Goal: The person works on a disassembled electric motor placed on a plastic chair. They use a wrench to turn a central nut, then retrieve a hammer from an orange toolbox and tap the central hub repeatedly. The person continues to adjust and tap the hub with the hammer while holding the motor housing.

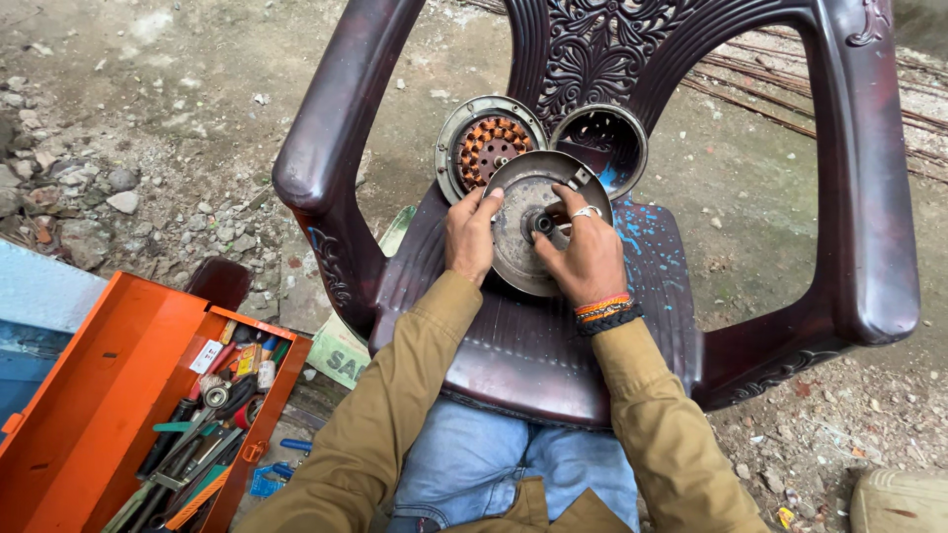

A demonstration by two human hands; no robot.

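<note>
Outdoors, on rubble-strewn ground, a dark plastic chair (553, 355) carries a round metal cover plate (528, 247) propped on edge on its seat. Left hand (472, 235) grips the plate's left rim; right hand (588, 259) grasps it, fingertips (563, 192) near the central hub. Risk: the tilted plate may slip and strike the copper-wound stator (489, 148) just behind.

One head-worn camera looks steeply down, close over the chair seat (533, 345), with the toolbox (118, 395) at lower left.
</note>
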